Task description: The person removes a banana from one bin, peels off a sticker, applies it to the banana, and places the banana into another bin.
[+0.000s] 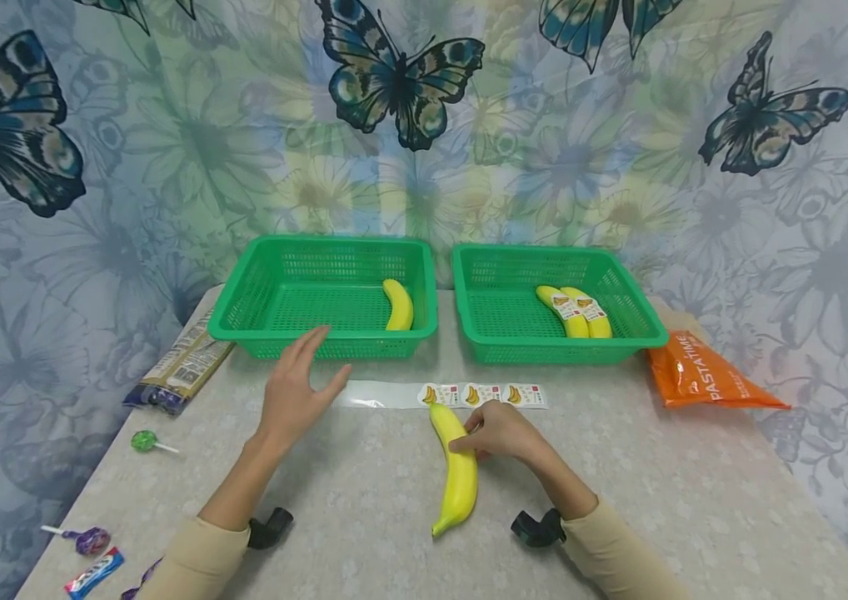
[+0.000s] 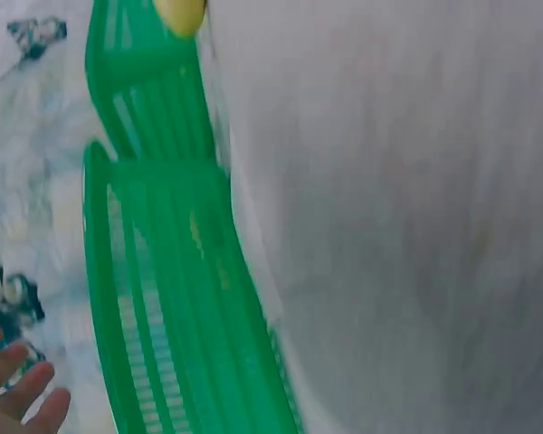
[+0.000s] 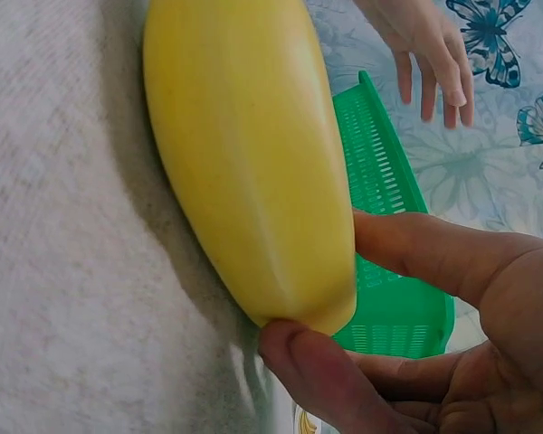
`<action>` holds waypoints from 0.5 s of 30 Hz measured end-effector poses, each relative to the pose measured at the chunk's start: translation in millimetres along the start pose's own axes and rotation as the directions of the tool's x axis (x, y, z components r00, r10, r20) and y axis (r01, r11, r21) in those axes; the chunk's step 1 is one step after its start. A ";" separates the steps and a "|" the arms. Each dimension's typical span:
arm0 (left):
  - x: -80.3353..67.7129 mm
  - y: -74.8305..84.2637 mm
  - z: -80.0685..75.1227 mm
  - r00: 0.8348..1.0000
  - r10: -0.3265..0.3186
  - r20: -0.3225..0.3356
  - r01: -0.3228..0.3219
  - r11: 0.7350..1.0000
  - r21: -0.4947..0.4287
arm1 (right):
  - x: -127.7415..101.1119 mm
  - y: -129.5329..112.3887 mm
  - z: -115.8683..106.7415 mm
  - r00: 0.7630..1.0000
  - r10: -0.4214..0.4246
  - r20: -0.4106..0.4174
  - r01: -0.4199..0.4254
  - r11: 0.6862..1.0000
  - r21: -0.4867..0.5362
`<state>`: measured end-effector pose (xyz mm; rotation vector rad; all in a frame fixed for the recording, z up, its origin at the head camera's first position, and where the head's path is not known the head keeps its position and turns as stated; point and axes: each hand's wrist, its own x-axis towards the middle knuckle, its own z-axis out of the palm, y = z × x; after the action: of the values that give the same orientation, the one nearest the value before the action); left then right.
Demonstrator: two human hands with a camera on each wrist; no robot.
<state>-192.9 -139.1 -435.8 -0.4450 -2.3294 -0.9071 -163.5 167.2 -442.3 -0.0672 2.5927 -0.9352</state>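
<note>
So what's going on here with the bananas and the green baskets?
A person sits at a table with a banana lying in front of them. Their right hand pinches it near its far end, by a strip of stickers. The left hand hovers open, holding nothing. The left basket holds one plain banana; the right basket holds two stickered bananas.

Head view looks down across the desk [image 1: 364,500] toward its far edge; both wrist views sit close, sharing the left basket [image 2: 163,298].
</note>
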 end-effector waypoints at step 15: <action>-18.1 30.3 62.0 0.882 0.076 0.465 -0.091 0.996 0.011 | 0.8 1.0 -1.1 1.000 0.001 0.014 -0.001 1.000 0.029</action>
<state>-189.1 -76.0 -468.9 -0.8204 -2.7232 -0.7821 -164.6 168.4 -442.4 -0.0646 2.5658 -0.9681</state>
